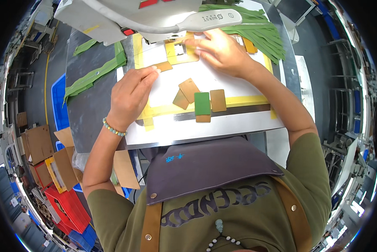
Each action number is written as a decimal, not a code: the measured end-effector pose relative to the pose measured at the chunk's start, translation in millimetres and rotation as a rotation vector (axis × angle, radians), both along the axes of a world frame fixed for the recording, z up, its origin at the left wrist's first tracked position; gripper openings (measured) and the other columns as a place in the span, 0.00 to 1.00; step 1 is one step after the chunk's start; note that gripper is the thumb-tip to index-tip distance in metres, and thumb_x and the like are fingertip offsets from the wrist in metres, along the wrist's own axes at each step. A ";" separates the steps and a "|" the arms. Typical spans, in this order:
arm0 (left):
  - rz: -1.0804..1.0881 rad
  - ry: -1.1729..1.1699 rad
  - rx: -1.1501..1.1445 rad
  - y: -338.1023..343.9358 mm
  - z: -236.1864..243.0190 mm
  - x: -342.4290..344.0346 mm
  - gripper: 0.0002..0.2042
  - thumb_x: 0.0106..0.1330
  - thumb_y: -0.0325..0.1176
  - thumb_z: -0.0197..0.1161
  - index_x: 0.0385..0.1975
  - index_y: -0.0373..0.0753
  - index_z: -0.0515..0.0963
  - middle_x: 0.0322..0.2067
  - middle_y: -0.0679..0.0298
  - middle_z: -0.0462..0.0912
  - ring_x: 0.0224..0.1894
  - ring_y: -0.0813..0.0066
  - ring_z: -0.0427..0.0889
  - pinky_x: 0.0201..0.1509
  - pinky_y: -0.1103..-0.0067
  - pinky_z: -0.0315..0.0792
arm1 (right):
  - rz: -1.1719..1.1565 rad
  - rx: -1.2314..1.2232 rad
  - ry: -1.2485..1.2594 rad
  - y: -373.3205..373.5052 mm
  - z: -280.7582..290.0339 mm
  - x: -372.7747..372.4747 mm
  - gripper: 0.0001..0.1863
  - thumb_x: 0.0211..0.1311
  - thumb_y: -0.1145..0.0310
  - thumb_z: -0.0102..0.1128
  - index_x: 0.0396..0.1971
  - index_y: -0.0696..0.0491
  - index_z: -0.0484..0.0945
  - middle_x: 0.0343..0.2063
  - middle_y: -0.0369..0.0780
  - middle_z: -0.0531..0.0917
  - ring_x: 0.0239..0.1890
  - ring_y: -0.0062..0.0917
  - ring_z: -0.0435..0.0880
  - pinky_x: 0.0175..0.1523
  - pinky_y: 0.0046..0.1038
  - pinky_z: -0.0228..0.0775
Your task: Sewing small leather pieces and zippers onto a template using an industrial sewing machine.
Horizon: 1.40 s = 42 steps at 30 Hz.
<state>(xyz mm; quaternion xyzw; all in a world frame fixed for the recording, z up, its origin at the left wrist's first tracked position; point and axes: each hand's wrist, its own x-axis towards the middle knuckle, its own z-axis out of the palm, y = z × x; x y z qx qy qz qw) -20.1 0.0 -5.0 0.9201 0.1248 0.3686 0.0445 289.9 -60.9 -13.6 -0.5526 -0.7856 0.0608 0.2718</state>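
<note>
Currently, your left hand (pixel 131 94) pinches a small brown card (pixel 165 66) by its left end, just beside the yellow plate (pixel 183 59), toward the tabletop's (pixel 85 122) far edge. Your right hand (pixel 228 52) is at that plate's right side, fingers blurred; I cannot tell whether they grip anything. Loose cards (pixel 218 100) lie toward the near edge, green strips (pixel 93 79) by the left edge.

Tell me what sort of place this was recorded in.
Probably a factory workshop: a white machine overhangs the worktable, a thick bundle of green strips lies on it, and cardboard boxes sit to the left.
</note>
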 end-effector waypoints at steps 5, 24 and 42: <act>-0.060 0.096 0.132 19.4 -2.7 24.1 0.16 0.55 0.17 0.71 0.45 0.33 0.86 0.46 0.58 0.89 0.40 0.63 0.88 0.39 0.75 0.82 | 0.139 0.131 -0.143 -5.1 -15.3 6.8 0.17 0.71 0.68 0.65 0.58 0.43 0.86 0.61 0.40 0.81 0.64 0.39 0.78 0.67 0.44 0.70; -0.227 0.240 0.328 65.3 -19.5 54.5 0.14 0.58 0.24 0.69 0.45 0.30 0.85 0.47 0.59 0.89 0.44 0.64 0.89 0.40 0.75 0.84 | 0.114 0.164 0.071 -1.8 -23.2 13.8 0.09 0.67 0.71 0.67 0.45 0.54 0.89 0.53 0.38 0.86 0.57 0.34 0.83 0.65 0.39 0.72; -0.142 0.279 0.188 55.6 -19.2 64.6 0.13 0.56 0.22 0.71 0.41 0.31 0.84 0.46 0.59 0.89 0.43 0.63 0.88 0.43 0.74 0.83 | 0.120 0.116 0.136 2.3 -27.7 21.3 0.09 0.68 0.70 0.67 0.45 0.51 0.91 0.54 0.36 0.85 0.59 0.33 0.81 0.66 0.39 0.72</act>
